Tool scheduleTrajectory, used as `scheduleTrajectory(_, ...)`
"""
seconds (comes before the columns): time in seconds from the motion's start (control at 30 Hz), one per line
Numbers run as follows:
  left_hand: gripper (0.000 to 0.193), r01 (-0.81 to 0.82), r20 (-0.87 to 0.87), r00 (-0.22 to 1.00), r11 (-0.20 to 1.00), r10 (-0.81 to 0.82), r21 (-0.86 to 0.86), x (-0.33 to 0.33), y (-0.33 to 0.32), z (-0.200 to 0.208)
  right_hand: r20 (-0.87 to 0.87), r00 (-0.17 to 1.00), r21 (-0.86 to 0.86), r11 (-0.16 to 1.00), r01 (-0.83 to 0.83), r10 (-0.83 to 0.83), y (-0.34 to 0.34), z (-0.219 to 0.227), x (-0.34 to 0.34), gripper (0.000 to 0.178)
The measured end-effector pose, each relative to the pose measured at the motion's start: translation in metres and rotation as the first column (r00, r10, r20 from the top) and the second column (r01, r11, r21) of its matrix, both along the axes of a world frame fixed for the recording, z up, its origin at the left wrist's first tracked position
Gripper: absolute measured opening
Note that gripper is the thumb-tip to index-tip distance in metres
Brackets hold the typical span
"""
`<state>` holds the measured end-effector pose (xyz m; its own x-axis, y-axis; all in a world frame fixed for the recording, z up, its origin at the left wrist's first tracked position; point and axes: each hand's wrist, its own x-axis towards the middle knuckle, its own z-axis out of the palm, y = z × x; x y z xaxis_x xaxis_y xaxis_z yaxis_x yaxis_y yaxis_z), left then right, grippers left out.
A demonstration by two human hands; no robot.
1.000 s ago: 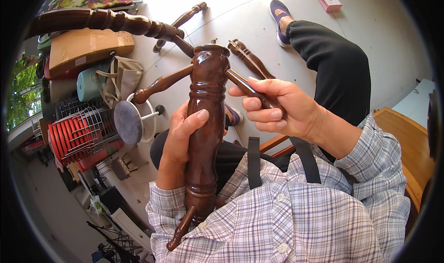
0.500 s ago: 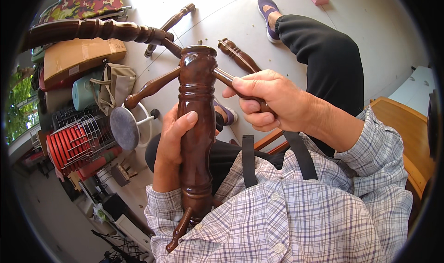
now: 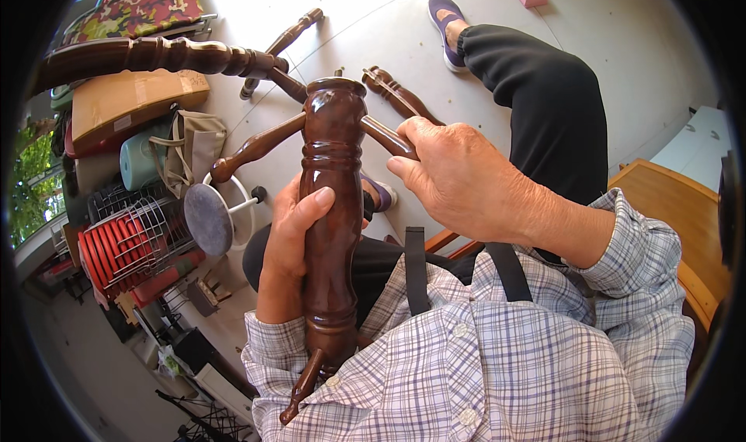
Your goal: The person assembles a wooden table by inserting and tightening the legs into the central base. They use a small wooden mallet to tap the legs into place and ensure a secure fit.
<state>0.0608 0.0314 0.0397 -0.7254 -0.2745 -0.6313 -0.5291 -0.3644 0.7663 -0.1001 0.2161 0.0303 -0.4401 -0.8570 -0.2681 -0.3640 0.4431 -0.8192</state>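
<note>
A dark brown turned wooden post, glossy and ringed with grooves, stands tilted against my lap. My left hand is wrapped round its middle, thumb in front. Short turned spindles stick out of it. My right hand grips the spindle at the post's upper right, covering its outer end. On the opposite side, another spindle points outward with nothing holding it. A smaller spindle juts from the bottom of the post, by my shirt. From behind the top runs a long curved turned piece.
Loose turned pieces lie on the pale tiled floor: one leg and a thinner bar. Along the left stand a cardboard box, a beige bag, a round-seated stool and a wire rack with red plates. A wooden chair is at right.
My right hand has turned over on the spindle, from knuckles beneath to the back of the hand uppermost. My left hand keeps its hold, and the post has barely shifted.
</note>
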Motion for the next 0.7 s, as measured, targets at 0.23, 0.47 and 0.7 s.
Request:
scheduleTrajectory(0.23,0.07,-0.015,0.019,1.0,0.999,0.016,-0.035,0.006,-0.003,-0.007,0.899,-0.429,0.106,0.908,0.405,0.087,0.006,-0.037,0.005,0.037)
scheduleTrajectory(0.47,0.069,0.011,-0.022,1.0,1.0,-0.011,-0.015,0.001,0.0,-0.002,0.617,0.761,-0.014,0.965,0.263,-0.199,-0.002,-0.019,-0.002,0.043)
scheduleTrajectory(0.7,0.065,0.019,-0.023,1.0,1.0,-0.02,-0.019,-0.005,0.003,0.001,0.621,0.763,-0.042,0.965,0.259,-0.178,-0.006,-0.02,-0.005,0.031)
